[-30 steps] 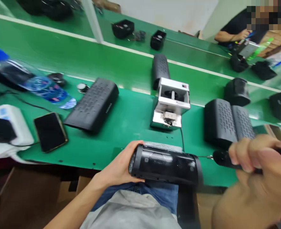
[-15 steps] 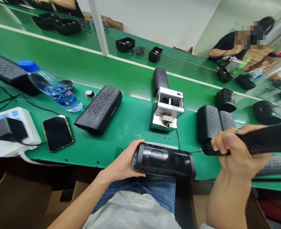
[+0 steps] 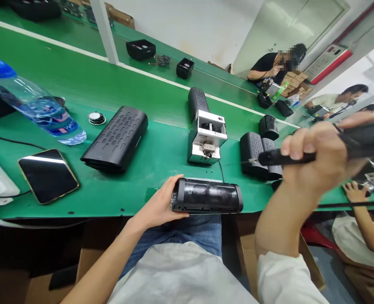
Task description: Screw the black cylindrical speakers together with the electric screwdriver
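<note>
My left hand (image 3: 161,204) grips the left end of a black speaker body (image 3: 209,196), which lies on its side at the table's front edge. Two perforated round areas show behind its glossy front. Raised at the right, my right hand (image 3: 316,156) is wrapped round a black electric screwdriver (image 3: 275,158). The screwdriver's thin bit points left, above and to the right of the speaker body and apart from it. Beyond the speaker body stands a white and black screw feeder (image 3: 207,137) with a cable running from it.
A finished-looking speaker (image 3: 117,137), a phone (image 3: 49,175), a water bottle (image 3: 37,105) and a small round part (image 3: 96,118) lie to the left. Several dark speaker shells (image 3: 255,152) stand at the right. A co-worker's hand (image 3: 355,192) is at the far right; other people sit beyond.
My right hand has lifted the screwdriver up, its bit now farther from the speaker body. The camera view has shifted to the right. My left hand keeps its hold.
</note>
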### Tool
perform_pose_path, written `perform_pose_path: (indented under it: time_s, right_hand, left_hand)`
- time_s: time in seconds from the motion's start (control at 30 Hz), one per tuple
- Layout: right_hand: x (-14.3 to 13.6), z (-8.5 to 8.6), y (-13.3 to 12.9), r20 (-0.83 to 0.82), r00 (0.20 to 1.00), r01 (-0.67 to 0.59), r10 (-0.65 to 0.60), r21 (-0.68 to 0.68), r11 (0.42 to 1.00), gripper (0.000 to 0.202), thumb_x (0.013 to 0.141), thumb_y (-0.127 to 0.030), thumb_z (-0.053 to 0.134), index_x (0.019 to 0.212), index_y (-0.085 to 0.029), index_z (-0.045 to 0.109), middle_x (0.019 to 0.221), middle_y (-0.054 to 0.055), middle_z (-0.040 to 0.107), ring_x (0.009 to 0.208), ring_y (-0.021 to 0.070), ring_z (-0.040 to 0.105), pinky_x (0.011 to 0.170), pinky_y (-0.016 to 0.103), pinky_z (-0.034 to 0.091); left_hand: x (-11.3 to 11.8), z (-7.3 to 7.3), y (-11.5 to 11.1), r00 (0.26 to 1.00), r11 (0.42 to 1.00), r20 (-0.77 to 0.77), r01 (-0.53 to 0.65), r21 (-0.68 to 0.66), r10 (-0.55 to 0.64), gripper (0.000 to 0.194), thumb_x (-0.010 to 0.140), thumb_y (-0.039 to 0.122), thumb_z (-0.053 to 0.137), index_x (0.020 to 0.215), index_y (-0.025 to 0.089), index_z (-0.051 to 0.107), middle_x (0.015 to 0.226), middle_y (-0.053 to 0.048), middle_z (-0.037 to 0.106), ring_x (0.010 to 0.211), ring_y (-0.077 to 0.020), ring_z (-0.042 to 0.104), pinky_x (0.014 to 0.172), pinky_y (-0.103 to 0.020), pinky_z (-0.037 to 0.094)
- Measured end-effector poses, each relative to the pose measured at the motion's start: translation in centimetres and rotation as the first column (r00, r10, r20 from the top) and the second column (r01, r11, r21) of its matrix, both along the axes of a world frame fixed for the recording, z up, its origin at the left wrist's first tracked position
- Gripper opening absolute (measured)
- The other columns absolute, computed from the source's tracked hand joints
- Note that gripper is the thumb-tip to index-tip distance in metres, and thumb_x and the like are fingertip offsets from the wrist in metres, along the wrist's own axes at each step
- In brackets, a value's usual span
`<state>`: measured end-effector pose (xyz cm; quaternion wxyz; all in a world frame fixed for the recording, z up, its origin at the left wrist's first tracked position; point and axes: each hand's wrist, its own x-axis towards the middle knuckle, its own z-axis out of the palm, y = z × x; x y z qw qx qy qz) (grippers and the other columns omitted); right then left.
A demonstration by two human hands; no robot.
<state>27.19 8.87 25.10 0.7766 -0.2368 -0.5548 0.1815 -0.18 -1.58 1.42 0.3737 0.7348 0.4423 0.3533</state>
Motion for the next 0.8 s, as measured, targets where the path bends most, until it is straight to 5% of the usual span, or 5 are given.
perform_pose_path:
  time_s: [0.1, 0.2, 0.37, 0.67, 0.8]
  right_hand:
    - [-3.8, -1.1, 3.1, 0.012, 0.999, -0.046, 0.045, 0.094, 0.995, 0.025, 0.080, -0.027, 0.079, 0.095, -0.031, 0.059, 0.054, -0.013, 0.042, 0.035, 0.0132, 0.040, 0.035, 0.028, 0.038]
    - [-6.3, -3.5, 6.2, 0.104, 0.994, -0.016, 0.012, 0.042, 0.999, 0.024, 0.092, -0.037, 0.079, 0.100, -0.031, 0.057, 0.060, -0.013, 0.046, 0.039, 0.0122, 0.045, 0.041, 0.028, 0.047]
    - [-6.7, -6.6, 8.5, 0.141, 0.990, -0.002, 0.011, -0.065, 0.998, 0.037, 0.096, -0.051, 0.084, 0.104, -0.030, 0.054, 0.061, -0.015, 0.041, 0.036, 0.0113, 0.045, 0.037, 0.025, 0.040]
    - [-5.9, -4.5, 7.5, 0.187, 0.977, 0.094, -0.104, 0.064, 0.994, 0.035, 0.104, -0.059, 0.075, 0.106, -0.034, 0.050, 0.066, -0.009, 0.043, 0.045, 0.0141, 0.042, 0.043, 0.033, 0.045]
    - [-6.9, -5.5, 9.5, 0.153, 0.986, 0.048, -0.059, 0.073, 0.996, 0.038, 0.104, -0.062, 0.076, 0.107, -0.032, 0.052, 0.069, -0.010, 0.045, 0.041, 0.0128, 0.043, 0.040, 0.030, 0.039]
  left_hand:
    - [0.0, -0.1, 0.0, 1.000, 1.000, 0.011, -0.007, -0.008, 0.007, 0.115, 0.081, 0.033, 0.101, 0.172, 0.031, 0.031, 0.172, -0.018, 0.051, 0.161, -0.0440, 0.056, 0.133, -0.062, 0.051]
    - [0.0, -0.1, 0.0, 1.000, 1.000, 0.018, -0.011, -0.009, 0.011, 0.115, 0.082, 0.034, 0.101, 0.174, 0.031, 0.031, 0.172, -0.018, 0.051, 0.162, -0.0437, 0.055, 0.134, -0.061, 0.051]
    - [0.0, 0.0, -0.1, 1.000, 1.000, 0.015, -0.013, -0.003, 0.013, 0.117, 0.083, 0.036, 0.101, 0.176, 0.031, 0.030, 0.174, -0.018, 0.049, 0.162, -0.0440, 0.055, 0.133, -0.060, 0.051]
    - [0.0, -0.2, 0.0, 1.000, 0.999, 0.006, -0.001, 0.035, 0.000, 0.119, 0.085, 0.038, 0.100, 0.177, 0.030, 0.025, 0.174, -0.020, 0.047, 0.161, -0.0450, 0.055, 0.133, -0.062, 0.049]
    - [0.1, -0.2, 0.0, 1.000, 0.999, 0.005, -0.002, 0.037, 0.002, 0.118, 0.086, 0.038, 0.099, 0.178, 0.030, 0.025, 0.175, -0.020, 0.047, 0.162, -0.0447, 0.054, 0.133, -0.061, 0.049]
